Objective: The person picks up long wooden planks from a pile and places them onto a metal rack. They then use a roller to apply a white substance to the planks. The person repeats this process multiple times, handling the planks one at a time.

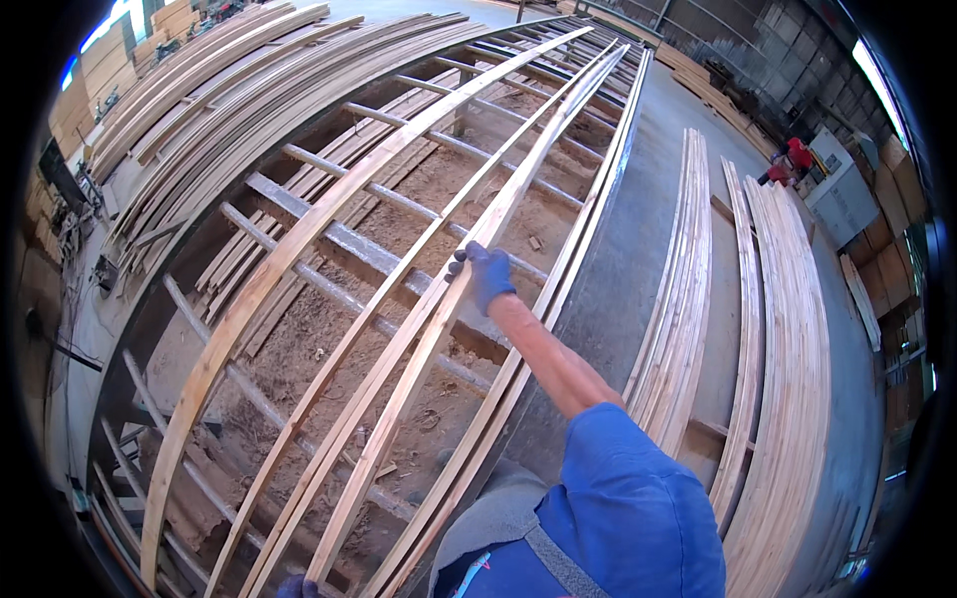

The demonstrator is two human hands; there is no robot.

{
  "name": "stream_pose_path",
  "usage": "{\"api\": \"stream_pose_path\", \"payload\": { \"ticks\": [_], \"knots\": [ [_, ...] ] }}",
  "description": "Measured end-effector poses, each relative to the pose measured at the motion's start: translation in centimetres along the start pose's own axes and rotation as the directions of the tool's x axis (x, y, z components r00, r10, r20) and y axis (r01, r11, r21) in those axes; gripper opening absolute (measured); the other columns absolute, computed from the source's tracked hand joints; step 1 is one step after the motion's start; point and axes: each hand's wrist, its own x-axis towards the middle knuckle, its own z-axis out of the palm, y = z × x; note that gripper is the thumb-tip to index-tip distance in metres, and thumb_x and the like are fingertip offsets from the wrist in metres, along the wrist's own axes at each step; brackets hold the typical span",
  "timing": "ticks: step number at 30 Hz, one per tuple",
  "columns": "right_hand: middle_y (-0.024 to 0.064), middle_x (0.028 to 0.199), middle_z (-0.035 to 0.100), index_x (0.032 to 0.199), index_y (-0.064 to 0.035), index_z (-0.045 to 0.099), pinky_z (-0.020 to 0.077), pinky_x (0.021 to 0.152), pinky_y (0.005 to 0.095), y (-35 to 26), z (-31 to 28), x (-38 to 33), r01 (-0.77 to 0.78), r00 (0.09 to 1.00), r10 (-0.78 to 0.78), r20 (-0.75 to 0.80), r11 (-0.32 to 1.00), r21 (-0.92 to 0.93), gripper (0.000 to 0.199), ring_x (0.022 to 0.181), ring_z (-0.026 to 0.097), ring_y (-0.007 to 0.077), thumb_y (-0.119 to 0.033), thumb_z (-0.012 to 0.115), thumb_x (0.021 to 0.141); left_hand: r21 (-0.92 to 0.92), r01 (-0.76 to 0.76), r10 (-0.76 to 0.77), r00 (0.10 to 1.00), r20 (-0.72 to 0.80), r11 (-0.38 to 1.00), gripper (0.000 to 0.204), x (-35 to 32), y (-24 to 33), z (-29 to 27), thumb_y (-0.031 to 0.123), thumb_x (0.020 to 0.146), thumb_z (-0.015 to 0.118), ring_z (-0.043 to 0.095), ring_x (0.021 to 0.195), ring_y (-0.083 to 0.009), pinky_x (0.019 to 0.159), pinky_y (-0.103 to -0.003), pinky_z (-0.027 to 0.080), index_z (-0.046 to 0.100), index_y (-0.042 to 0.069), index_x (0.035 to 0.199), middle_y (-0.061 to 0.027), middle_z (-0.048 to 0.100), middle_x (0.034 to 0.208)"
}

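Observation:
My right hand (483,274), in a blue glove, reaches forward with its fingers bent over a long wooden strip (396,419). At the lower edge my left hand (297,587), gloved in dark blue, is closed at the near end of the same strip; most of it is cut off by the picture's edge. Another narrow strip (344,424) runs close along its left side. Farther left, a wider, bowed board (214,359) lies lengthwise over the metal rollers (254,394). Two or more strips (469,439) lie together along the right side of the roller bed.
Sawdust and wood scraps (429,409) cover the ground beneath the rollers. Long boards are stacked at the left (249,110). On the grey floor at the right lie more piles of strips (788,399). A pale cabinet (842,194) stands beyond them.

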Motion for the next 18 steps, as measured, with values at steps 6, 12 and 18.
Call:
{"api": "stream_pose_path", "payload": {
  "ticks": [6, 12, 18],
  "knots": [
    [0.0143, 0.082, 0.058, 0.099, 0.0037, 0.048, 0.0564, 0.053, 0.0418, -1.2, 1.7, -2.1, 0.105, 0.992, -0.105, 0.063, 0.994, 0.001, 0.024, 0.061, 0.06, 0.0238, -0.017, 0.059, 0.094, 0.034, -0.034, 0.036, 0.997, -0.068, 0.999, 0.038, -2.0, -1.9, -0.7, 0.035, 0.1, 0.049, 0.062, 0.091, -0.0386, 0.082, -0.045, 0.048, 0.064, 0.002, 0.114, -0.0206, 0.066, 0.1],
    [0.0154, 0.088, 0.059, 0.101, 0.0044, 0.051, 0.0565, 0.057, 0.0421, -2.0, 0.4, -3.0, 0.036, 0.998, -0.041, 0.056, 0.995, 0.089, 0.024, 0.068, 0.061, 0.025, -0.017, 0.057, 0.095, -0.042, 0.096, -0.098, 0.995, -0.029, 0.994, 0.044, -2.0, -2.0, -1.6, 0.039, 0.099, 0.05, 0.061, 0.091, -0.0365, 0.081, -0.044, 0.048, 0.062, 0.002, 0.12, -0.0203, 0.066, 0.1],
    [0.018, 0.096, 0.062, 0.115, 0.0017, 0.049, 0.0559, 0.081, 0.0485, -0.8, -4.2, 0.1, -0.262, 0.929, 0.194, 0.314, 0.946, 0.192, 0.033, 0.087, 0.065, 0.0307, -0.019, 0.06, 0.093, 0.119, 0.214, -0.23, 0.964, 0.135, 0.969, 0.057, -0.3, -2.7, -1.1, 0.048, 0.094, 0.056, 0.064, 0.093, -0.0366, 0.079, -0.047, 0.052, 0.056, 0.002, 0.129, -0.0224, 0.065, 0.103]
  ]
}}
